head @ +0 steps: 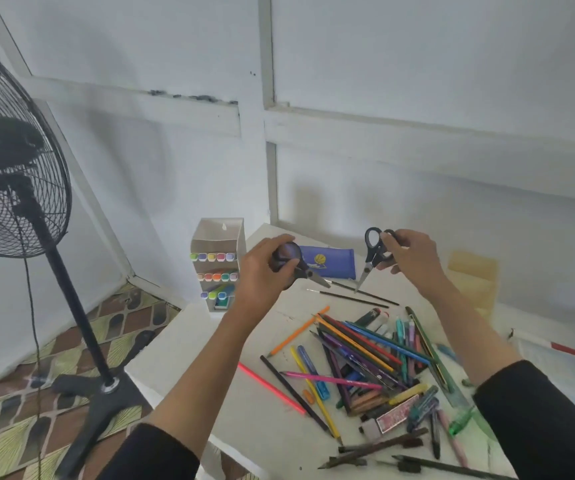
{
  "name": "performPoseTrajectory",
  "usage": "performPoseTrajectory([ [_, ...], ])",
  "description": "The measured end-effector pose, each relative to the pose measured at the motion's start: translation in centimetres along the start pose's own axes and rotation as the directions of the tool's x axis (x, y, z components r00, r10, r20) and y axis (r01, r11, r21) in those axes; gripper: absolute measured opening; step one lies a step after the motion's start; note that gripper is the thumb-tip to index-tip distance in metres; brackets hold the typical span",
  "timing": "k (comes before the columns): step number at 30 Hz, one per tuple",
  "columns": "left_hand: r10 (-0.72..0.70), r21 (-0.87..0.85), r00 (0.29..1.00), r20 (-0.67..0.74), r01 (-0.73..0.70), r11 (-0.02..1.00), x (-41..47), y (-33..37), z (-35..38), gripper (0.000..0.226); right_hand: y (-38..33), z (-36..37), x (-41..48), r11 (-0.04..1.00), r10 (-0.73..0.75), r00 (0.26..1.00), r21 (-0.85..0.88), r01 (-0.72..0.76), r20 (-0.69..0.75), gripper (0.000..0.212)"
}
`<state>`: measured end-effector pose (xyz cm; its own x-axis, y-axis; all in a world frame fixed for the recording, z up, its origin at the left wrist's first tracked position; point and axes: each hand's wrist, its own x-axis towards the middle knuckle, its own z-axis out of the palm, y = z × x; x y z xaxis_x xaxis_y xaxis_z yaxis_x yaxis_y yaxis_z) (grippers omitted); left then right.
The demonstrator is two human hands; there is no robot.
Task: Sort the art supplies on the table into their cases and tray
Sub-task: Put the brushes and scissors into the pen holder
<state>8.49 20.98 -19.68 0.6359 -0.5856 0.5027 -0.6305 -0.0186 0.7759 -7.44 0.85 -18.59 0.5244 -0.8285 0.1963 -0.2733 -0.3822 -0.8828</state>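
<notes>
1. Head view: out to the left of my left hand (262, 268), the white marker case (217, 265) stands upright at the far corner of the counter (244, 427), its rows of caps facing me.
2. My left hand curls round the handles of the left scissors (310, 274). Their blades point toward my right hand and slant down at the counter.
3. Between my hands and just beyond them, the blue pouch (331, 261) lies flat, its long axis running from one hand across to the other. I cannot tell whether its zip is open.
4. My right hand (414, 259) pinches the handles of the right scissors (373, 258), loops up. The blades hang down and lean toward my left hand, with the tip over two thin brushes (348, 297).
5. Beyond my right hand and to its right sits the pale yellow tray (473, 275); that hand is plainly the nearer one to it.
6. Below both hands, on my side, the pile of pencils and pens (365, 351) lies unsorted.
7. I judge the pouch is a short reach forward for either hand, while the tray suits only the right.
</notes>
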Motion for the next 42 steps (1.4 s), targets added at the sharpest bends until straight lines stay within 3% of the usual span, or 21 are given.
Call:
performPoseTrajectory([
  [4, -0.09, -0.178, 0.995, -0.041, 0.081, 0.981, 2.3, 3.2, 2.0, 0.033, -1.4, -3.5, -0.1, 0.999, -0.031, 0.996, 0.034, 0.034, -0.087, 0.025],
  [11, -0.04, -0.377, 0.999, 0.003, 0.038, 0.925, 6.8, 9.7, 8.4, 0.029, -0.7, -11.4, -0.4, 0.996, -0.085, 0.932, -0.064, 0.067, -0.353, 0.026],
  [14, -0.018, -0.412, 0.998, 0.063, 0.042, 0.91, 7.7, 11.6, 12.2, 0.029, 0.6, -14.0, 0.0, 0.997, -0.055, 0.915, -0.074, 0.028, -0.4, 0.027],
  [22, 0.015, -0.311, 0.974, 0.226, 0.058, 0.949, 7.3, 11.7, 21.5, 0.028, 4.4, -14.9, 1.8, 0.966, 0.119, 0.945, -0.186, -0.182, -0.306, 0.033],
  [26, 0.016, -0.283, 0.943, 0.333, 0.084, 0.955, 7.2, 11.5, 23.6, 0.023, 5.6, -13.4, 2.5, 0.958, 0.219, 0.95, -0.136, -0.253, -0.222, 0.027],
  [32, -0.062, -0.18, 0.807, 0.587, 0.205, 0.962, 7.4, 10.0, 24.8, 0.037, 7.3, -10.9, 2.6, 0.94, 0.32, 0.937, -0.08, -0.333, -0.144, 0.035],
  [36, -0.08, -0.114, 0.736, 0.672, 0.21, 0.971, 6.8, 9.6, 24.6, 0.049, 7.8, -10.6, 2.1, 0.949, 0.278, 0.957, -0.135, -0.287, -0.082, 0.04],
  [42, -0.067, -0.127, 0.737, 0.672, 0.203, 0.971, 6.3, 8.6, 24.3, 0.057, 8.7, -11.3, 0.8, 0.963, 0.228, 0.974, -0.145, -0.226, -0.006, 0.034],
])
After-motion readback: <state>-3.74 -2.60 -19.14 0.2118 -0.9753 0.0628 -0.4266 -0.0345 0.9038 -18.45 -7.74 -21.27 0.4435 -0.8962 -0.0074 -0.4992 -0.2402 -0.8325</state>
